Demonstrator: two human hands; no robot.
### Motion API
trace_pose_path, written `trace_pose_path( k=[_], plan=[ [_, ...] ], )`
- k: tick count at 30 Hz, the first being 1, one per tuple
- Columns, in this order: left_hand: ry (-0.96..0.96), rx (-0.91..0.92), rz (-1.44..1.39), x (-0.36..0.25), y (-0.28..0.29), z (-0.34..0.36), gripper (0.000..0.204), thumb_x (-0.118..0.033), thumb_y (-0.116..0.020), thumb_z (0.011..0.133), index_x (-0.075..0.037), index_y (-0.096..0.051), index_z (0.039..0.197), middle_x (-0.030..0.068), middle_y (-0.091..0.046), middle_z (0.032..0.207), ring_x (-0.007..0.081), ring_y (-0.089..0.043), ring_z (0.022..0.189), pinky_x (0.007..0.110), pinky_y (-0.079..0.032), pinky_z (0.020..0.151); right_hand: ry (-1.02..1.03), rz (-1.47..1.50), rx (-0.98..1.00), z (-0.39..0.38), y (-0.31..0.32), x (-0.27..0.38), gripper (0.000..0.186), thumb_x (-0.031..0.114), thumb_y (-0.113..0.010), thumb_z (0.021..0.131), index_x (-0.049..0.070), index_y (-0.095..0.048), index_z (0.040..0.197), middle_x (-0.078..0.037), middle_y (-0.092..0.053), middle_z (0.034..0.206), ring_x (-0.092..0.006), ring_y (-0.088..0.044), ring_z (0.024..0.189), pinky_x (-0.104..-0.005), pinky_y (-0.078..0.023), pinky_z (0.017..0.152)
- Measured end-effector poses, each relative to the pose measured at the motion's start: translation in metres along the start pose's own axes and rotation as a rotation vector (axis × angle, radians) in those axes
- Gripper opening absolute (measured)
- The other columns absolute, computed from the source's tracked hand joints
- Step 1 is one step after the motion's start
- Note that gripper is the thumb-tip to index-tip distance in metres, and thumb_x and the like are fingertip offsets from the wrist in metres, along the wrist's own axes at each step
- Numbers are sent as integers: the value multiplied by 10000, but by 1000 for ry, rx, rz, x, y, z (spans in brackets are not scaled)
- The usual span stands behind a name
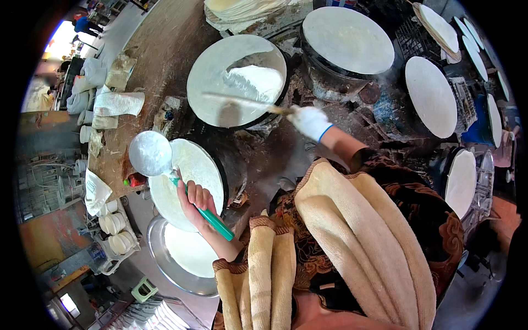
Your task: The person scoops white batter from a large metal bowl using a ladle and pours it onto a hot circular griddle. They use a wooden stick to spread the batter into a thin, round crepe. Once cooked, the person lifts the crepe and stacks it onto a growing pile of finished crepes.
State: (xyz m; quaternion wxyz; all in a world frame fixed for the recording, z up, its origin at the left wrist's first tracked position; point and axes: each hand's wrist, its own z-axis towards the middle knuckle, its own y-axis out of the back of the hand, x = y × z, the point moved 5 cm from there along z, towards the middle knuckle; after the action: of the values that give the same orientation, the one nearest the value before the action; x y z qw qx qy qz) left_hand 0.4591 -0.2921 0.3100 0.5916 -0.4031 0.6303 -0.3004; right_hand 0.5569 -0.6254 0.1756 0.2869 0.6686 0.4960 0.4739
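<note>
Tan towelling (360, 242) with brown edging hangs in long folds over the person's dark patterned clothing (399, 190), closest to the camera. Beyond it, the bare left hand (199, 202) is closed around the green handle of a metal ladle (157, 157). This ladle's long axis runs diagonally, its butt toward the lower right and its whitened bowl pointing to the upper left, in front of a pale-topped round griddle (201, 168). Below that sits a steel basin (156, 242) containing white liquid.

Gloved in white with a blue cuff, the right hand (311, 122) grips a thin wooden stick (242, 101) at its right end. The stick lies nearly crosswise, pointing left and slightly upward, over another round griddle (204, 82) bearing a thick patch of white batter (261, 81); whether stick and griddle touch, I cannot tell.
</note>
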Motion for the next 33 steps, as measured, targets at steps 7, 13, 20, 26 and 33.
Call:
trace_pose_path(
  k=[7, 13, 20, 26, 33],
  plan=[
    [56, -50, 2, 19, -24, 5, 246, -164, -403, 1008, -8, -477, 1183, -19, -369, 539, 55, -342, 371, 193, -336, 320, 79, 17, -228, 71, 71, -34, 342, 344, -464, 926, 84, -603, 1101, -202, -661, 857, -383, -642, 835, -483, -512, 748],
    [72, -8, 15, 25, -20, 14, 236, -151, -394, 1009, 15, -476, 1156, -15, -371, 556, 51, -349, 386, 184, -345, 322, 195, 79, -165, 21, 27, -22, 369, 379, -456, 930, 71, -591, 1083, -205, -650, 825, -377, -647, 812, -469, -516, 757],
    [122, -48, 20, 38, -26, 26, 188, -149, -398, 1009, 0, -465, 1102, -25, -359, 549, 49, -340, 388, 185, -326, 320, 28, 23, -329, 82, 67, -74, 337, 359, -456, 933, 67, -586, 1039, -202, -654, 904, -388, -636, 853, -479, -510, 740],
    [101, -1, -32, 37, -20, 31, 230, -141, -366, 1015, 26, -458, 1145, -7, -366, 562, 59, -352, 380, 194, -351, 313, 236, 67, -320, 54, 63, -46, 338, 349, -486, 917, 55, -628, 1005, -207, -592, 965, -388, -601, 943, -458, -492, 825],
    [70, -105, 29, 33, -16, 23, 198, -154, -397, 1007, 20, -483, 1046, -16, -364, 544, 54, -344, 366, 185, -340, 298, -144, 48, -341, 80, 63, -104, 373, 383, -460, 934, 132, -566, 1189, -223, -596, 1053, -380, -615, 953, -460, -503, 817]
  ],
)
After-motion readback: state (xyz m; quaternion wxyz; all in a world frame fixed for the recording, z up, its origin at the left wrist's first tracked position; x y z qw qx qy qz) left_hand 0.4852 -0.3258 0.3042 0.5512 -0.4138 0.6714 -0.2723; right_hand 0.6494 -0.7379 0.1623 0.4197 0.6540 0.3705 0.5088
